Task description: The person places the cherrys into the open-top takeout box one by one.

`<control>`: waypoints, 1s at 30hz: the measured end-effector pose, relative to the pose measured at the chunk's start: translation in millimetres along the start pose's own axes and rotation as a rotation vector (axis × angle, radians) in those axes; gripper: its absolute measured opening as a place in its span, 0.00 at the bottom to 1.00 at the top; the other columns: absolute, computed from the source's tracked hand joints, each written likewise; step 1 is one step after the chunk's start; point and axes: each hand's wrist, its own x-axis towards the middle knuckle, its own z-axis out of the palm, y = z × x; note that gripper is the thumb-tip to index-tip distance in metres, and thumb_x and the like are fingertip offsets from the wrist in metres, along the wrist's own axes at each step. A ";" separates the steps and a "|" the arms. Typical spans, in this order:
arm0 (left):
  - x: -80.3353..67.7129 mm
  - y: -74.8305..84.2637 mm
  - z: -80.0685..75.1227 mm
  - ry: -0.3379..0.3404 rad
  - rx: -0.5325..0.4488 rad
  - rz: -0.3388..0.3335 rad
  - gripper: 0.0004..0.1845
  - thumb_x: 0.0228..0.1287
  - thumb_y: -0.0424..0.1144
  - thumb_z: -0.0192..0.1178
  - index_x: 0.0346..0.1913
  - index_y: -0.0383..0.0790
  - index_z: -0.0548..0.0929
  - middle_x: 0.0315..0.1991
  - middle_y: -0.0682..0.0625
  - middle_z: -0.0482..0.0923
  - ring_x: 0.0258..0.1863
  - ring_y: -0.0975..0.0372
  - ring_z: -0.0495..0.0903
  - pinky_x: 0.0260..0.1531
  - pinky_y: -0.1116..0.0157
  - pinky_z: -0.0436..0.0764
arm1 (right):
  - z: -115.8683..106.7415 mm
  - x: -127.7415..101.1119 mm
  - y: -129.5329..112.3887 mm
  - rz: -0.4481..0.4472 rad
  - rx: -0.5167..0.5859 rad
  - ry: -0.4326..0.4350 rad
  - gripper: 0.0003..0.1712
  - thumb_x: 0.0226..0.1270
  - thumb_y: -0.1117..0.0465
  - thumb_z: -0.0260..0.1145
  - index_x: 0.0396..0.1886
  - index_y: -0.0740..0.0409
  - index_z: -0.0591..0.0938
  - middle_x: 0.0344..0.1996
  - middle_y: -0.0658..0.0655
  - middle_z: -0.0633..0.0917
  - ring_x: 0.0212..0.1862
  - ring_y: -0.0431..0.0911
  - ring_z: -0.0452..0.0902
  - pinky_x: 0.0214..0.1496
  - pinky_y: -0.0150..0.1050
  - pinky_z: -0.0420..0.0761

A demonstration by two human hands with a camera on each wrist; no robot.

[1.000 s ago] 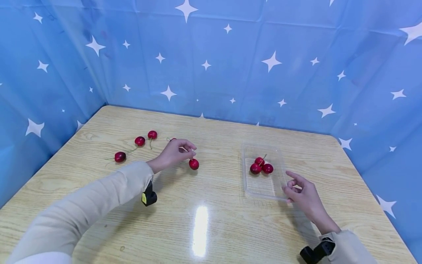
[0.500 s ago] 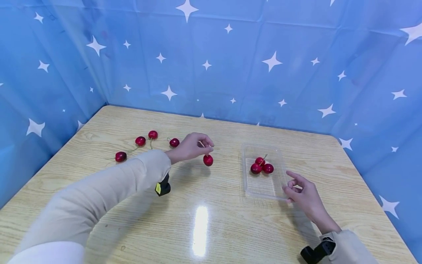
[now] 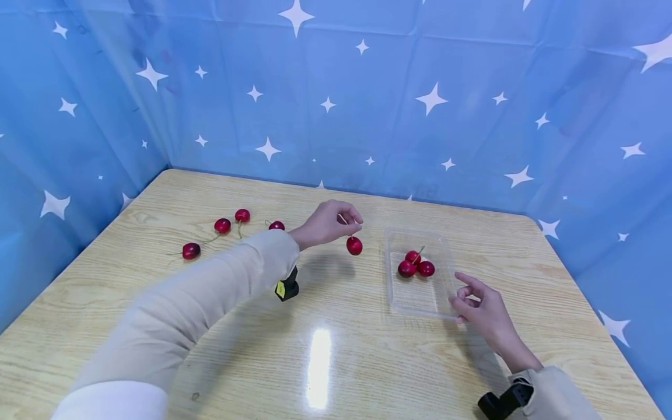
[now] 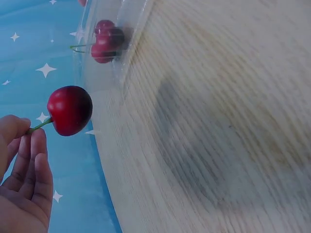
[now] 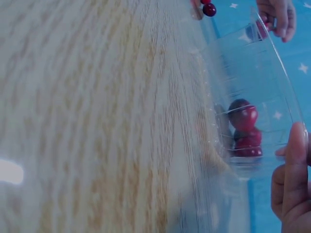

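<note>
My left hand (image 3: 328,224) pinches a red cherry (image 3: 354,245) by its green stem, and the fruit hangs above the table. In the left wrist view the stem sits between thumb and fingertips, with the cherry (image 4: 70,110) free of the palm. To its right stands a clear plastic container (image 3: 420,303) with three cherries (image 3: 426,268) grouped inside, one showing its stem. My right hand (image 3: 483,309) holds the container's right rim near the front corner. In the right wrist view the thumb (image 5: 295,150) lies along the rim, with a fingertip partly hidden beyond the wall.
Several more stemmed cherries lie on the wooden table (image 3: 252,361) at the left, one (image 3: 191,251) nearest me. Another cherry (image 3: 276,226) lies partly behind the left sleeve (image 3: 210,297). A blue star-printed curtain (image 3: 367,134) borders the table's back and sides.
My left hand has moved right and slightly away from me, carrying the dangling cherry closer to the container. My right hand and the container have stayed in place.
</note>
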 end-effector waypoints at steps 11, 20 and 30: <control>17.4 6.7 1.5 0.014 -0.010 0.036 0.05 0.57 0.36 0.59 0.36 0.40 0.81 0.28 0.50 0.77 0.28 0.60 0.77 0.30 0.69 0.75 | 1.3 -0.3 0.5 -0.011 0.009 0.006 0.31 0.59 0.73 0.56 0.62 0.73 0.58 0.27 0.55 0.69 0.22 0.36 0.72 0.22 0.33 0.77; 36.1 22.7 9.5 0.018 -0.042 0.070 0.06 0.57 0.37 0.59 0.37 0.41 0.81 0.29 0.50 0.78 0.27 0.63 0.77 0.30 0.70 0.75 | 2.2 0.0 0.1 -0.014 0.018 0.009 0.31 0.59 0.73 0.56 0.62 0.74 0.58 0.27 0.54 0.70 0.22 0.36 0.72 0.21 0.32 0.77; 50.8 32.3 24.2 0.023 -0.066 0.077 0.05 0.57 0.37 0.59 0.36 0.42 0.82 0.29 0.50 0.78 0.26 0.64 0.77 0.28 0.70 0.75 | 2.0 -0.1 1.0 -0.017 0.021 0.010 0.30 0.59 0.74 0.56 0.61 0.74 0.58 0.27 0.55 0.69 0.22 0.36 0.73 0.21 0.33 0.77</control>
